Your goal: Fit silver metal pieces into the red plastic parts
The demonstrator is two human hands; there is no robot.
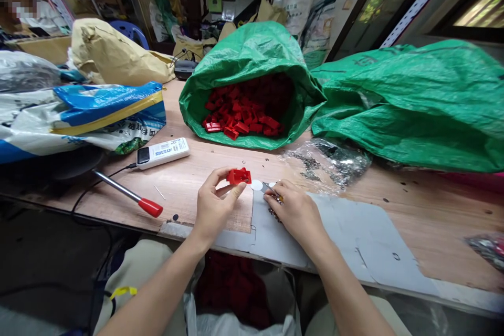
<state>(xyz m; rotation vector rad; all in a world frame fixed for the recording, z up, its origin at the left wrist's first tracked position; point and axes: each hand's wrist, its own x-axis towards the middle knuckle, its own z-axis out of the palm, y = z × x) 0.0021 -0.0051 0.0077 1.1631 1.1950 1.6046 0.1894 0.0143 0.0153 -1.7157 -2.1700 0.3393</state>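
My left hand (214,202) pinches a small red plastic housing (239,176) between thumb and fingers, its hollow side facing me. Small dark details show inside the housing. In my right hand (295,203) is a thin pointed metal tool (269,187), its tip angled left towards the housing but apart from it. What kind of tool it is I cannot tell. Small shiny metal pieces (274,215) show beneath my right fingers, partly hidden. A white round spot (256,185) lies between the hands, beside the grey sheet (338,226) on the table.
A green sack (252,47) lies open with many red housings (248,113) inside. Another green sack (413,100) is at right. A clear bag (334,163) holds small metal parts. Left are a white device (163,153), a red-handled lever (149,207) and a blue-white bag (110,110).
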